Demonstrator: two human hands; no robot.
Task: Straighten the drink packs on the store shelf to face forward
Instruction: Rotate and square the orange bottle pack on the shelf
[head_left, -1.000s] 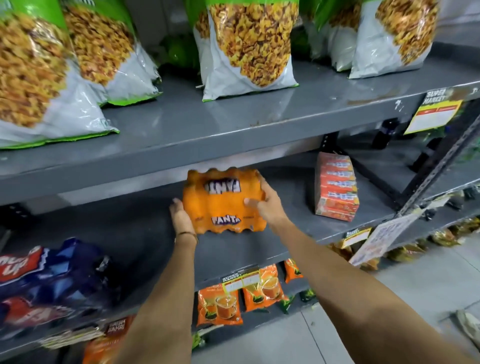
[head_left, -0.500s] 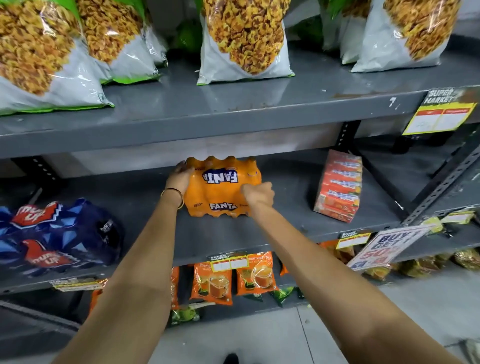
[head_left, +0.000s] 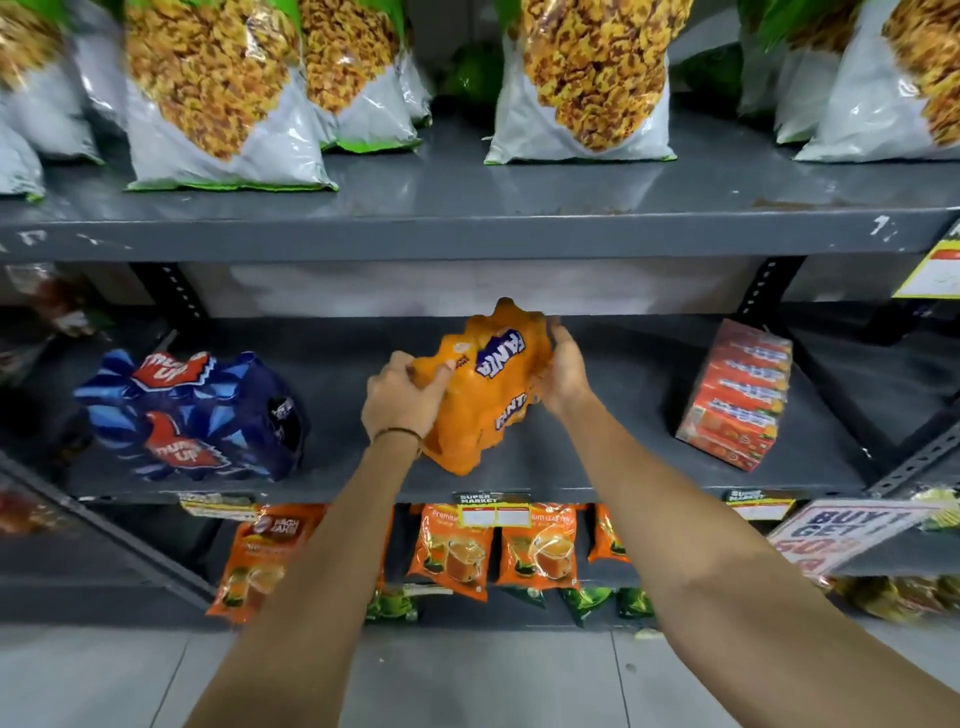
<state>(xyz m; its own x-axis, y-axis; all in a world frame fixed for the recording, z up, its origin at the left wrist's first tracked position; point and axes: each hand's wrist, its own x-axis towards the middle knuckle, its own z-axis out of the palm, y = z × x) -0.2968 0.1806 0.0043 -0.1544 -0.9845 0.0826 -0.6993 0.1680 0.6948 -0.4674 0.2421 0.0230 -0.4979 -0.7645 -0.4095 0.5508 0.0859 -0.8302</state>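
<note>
Hands first: my left hand (head_left: 402, 400) is closed over the near left corner of the orange Fanta pack (head_left: 488, 384), fingers curled down into the wrap, a thin band around that wrist. My right hand (head_left: 563, 371) cups the pack's far right side, fingers wrapped around the back edge, thumb toward me. Both arms reach forward from the bottom of the view.

The Fanta pack sits on the grey middle shelf (head_left: 597, 467), about midway along its length. It is turned at an angle, its long side running from the shelf's front edge back and to the right, so the Fanta lettering reads sideways. Its near corner lies close to the front edge. I cannot tell whether the pack is lifted or resting fully on the shelf.

Toward the left end of the same shelf, well apart from the Fanta pack, lies a dark blue Thums Up pack (head_left: 192, 415), logos facing up. Toward the right end stands a red carton pack (head_left: 735, 395), skewed to the front edge.

On the upper shelf (head_left: 467, 218), big white and green snack bags (head_left: 582, 83) stand in a row. Below the middle shelf, orange tea pouches (head_left: 452, 551) hang behind price tags (head_left: 491, 512) clipped to the shelf's front edge. A promotion sign (head_left: 841, 530) hangs at the right.
</note>
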